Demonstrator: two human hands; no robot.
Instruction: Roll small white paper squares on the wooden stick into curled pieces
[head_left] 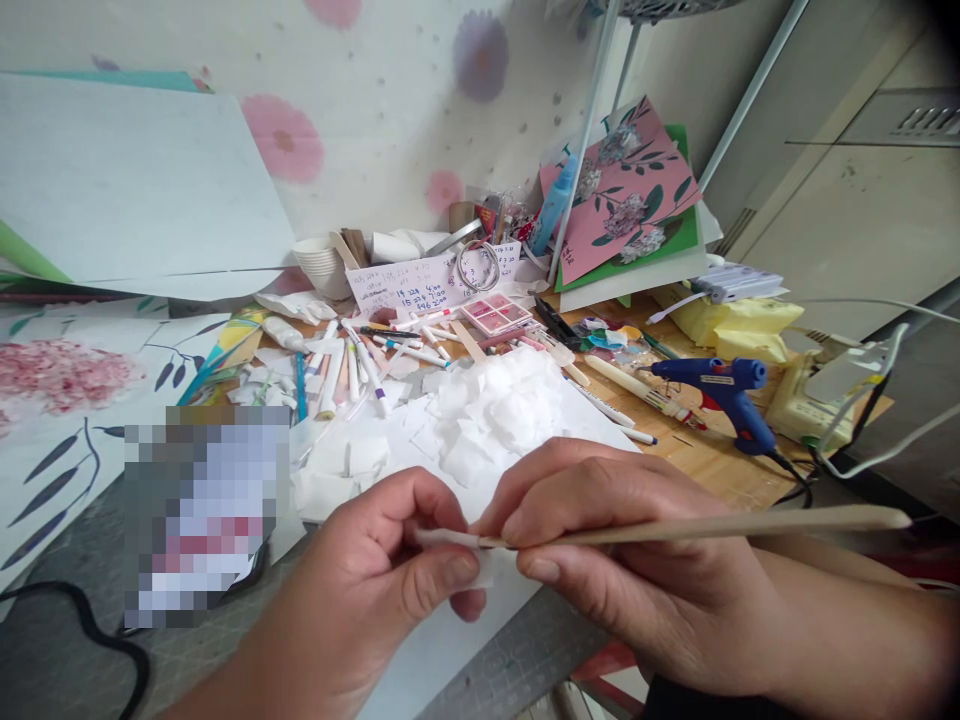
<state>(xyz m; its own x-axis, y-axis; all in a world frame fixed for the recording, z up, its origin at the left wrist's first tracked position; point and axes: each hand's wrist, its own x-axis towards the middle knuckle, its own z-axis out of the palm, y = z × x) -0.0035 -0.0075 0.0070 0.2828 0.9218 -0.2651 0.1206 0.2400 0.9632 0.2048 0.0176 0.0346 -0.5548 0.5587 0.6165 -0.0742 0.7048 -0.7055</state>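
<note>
Low in the head view, my left hand (375, 580) pinches a small white piece of thin paper (486, 570) between thumb and fingers. My right hand (637, 530) closes around a pale wooden stick (810, 521), whose thicker end points off to the right. The stick's thin tip meets the paper between both hands, and my fingers partly hide that spot. Just beyond the hands, a fluffy heap of white paper pieces (502, 400) lies on a white sheet (420, 640).
A blue glue gun (720, 385) lies at right with its cord. Several markers (364, 365) and a pink palette (495, 315) are behind the heap. A phone-like device (210, 520), blurred out, stands at left. Painted paper (67, 400) and a pink floral card (630, 190) flank the desk.
</note>
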